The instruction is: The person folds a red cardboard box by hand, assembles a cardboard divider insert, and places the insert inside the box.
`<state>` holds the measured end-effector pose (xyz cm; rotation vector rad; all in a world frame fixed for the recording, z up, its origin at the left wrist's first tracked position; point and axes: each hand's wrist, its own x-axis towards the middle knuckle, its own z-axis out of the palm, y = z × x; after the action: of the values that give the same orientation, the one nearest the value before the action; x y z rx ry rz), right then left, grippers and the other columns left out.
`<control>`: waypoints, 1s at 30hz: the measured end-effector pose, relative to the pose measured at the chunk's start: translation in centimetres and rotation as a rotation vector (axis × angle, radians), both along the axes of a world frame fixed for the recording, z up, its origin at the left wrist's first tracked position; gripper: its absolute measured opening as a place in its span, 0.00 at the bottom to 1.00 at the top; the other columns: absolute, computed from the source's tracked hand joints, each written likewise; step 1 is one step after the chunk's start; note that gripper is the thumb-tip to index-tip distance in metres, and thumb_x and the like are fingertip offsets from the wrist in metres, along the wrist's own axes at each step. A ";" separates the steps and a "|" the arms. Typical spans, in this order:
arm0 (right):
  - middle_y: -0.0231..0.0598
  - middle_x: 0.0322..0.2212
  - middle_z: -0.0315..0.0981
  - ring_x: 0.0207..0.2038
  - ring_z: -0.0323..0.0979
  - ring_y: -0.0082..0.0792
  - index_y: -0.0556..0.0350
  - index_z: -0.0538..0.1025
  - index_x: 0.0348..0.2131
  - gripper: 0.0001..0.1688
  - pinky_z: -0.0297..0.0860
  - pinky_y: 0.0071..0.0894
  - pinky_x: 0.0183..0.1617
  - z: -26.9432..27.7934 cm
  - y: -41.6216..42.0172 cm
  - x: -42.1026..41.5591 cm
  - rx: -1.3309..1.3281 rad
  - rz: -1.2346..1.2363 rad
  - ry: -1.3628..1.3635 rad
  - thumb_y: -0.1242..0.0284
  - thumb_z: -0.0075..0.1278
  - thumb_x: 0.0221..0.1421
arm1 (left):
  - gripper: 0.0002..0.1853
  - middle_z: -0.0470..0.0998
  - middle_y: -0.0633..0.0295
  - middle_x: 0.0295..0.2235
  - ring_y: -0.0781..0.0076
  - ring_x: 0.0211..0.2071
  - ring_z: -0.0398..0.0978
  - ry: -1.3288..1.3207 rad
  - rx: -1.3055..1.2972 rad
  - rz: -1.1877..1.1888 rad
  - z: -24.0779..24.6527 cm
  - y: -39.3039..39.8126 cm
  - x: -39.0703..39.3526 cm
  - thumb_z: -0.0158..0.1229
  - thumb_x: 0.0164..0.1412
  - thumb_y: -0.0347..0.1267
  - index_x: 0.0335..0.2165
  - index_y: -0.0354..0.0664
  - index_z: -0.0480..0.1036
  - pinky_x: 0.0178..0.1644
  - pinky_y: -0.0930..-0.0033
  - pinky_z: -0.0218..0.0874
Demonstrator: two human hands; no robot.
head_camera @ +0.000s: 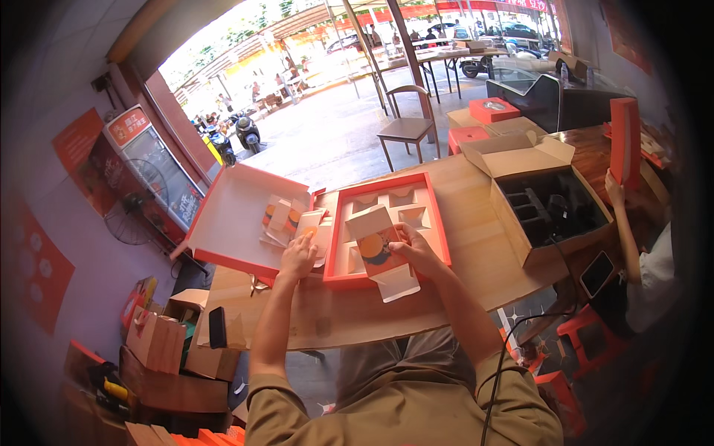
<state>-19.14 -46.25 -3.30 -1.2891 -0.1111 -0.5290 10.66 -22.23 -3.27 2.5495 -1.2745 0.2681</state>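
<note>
My right hand (417, 250) grips a small printed carton (375, 246) with its end flaps open, thumb on the front face. The carton is over a red gift box base (439, 237) lined with a pale insert with square wells. Fingers pointing away from me, my left hand (299, 257) rests at a pile of flattened small cartons (279, 218). Whether its fingers have closed on one is hidden. The pile lies partly in the red box lid (231, 214), which sits tilted on its back to the left.
On the table (463, 209) an open cardboard box (549, 206) with black foam stands to the right, a cable running from it. A phone (217, 328) lies near the left edge. At far right another person's hand (614, 189) holds a tall red box (625, 142).
</note>
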 end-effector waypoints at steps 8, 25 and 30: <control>0.42 0.51 0.73 0.51 0.73 0.29 0.60 0.66 0.58 0.26 0.70 0.34 0.58 0.0 -0.3 -0.4 -0.049 -0.039 0.035 0.74 0.51 0.63 | 0.30 0.73 0.43 0.50 0.45 0.54 0.69 -0.541 0.035 0.043 5.5 2.0 -4.0 0.61 0.57 0.40 0.55 0.36 0.71 0.60 0.46 0.59; 0.41 0.50 0.74 0.50 0.74 0.28 0.61 0.66 0.58 0.26 0.70 0.32 0.56 0.7 0.2 -0.5 -0.077 -0.049 0.054 0.74 0.50 0.63 | 0.33 0.75 0.49 0.48 0.53 0.56 0.70 -0.506 -0.795 -0.163 4.3 4.5 -7.0 0.70 0.50 0.41 0.52 0.39 0.71 0.54 0.48 0.68; 0.37 0.46 0.74 0.47 0.74 0.24 0.63 0.67 0.58 0.28 0.71 0.28 0.51 0.0 -0.2 -0.5 -0.053 -0.081 0.037 0.72 0.53 0.62 | 0.37 0.78 0.50 0.45 0.46 0.50 0.75 -0.333 -0.330 -0.182 3.1 4.3 -6.1 0.69 0.51 0.46 0.55 0.38 0.72 0.55 0.46 0.66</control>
<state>-19.66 -46.49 -3.30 -1.3584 -0.0422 -0.5742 4.56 -17.98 -0.18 2.1543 -1.4266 0.8170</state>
